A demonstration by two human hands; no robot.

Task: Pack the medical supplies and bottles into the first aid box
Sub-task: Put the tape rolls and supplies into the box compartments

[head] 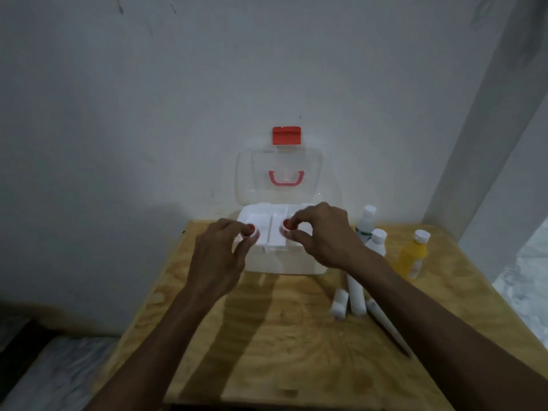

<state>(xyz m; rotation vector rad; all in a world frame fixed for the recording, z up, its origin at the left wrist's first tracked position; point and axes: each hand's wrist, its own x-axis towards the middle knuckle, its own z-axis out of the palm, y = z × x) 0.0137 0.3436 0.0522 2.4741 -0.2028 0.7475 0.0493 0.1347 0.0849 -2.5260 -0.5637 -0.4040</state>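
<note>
Two hands over open first aid box [281, 262] at surface [267, 336] rear.
Left hand [219, 256] and right hand [323, 235] each pinch a red-topped cap [251, 227]; bottles [412, 256] stand right.

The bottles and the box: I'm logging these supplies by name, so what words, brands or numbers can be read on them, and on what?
No text is readable.
White bottle: green label marks, too blurred.
Yellow bottle: pale label, too blurred.
First aid box, its clear lid: no lettering visible.
</note>
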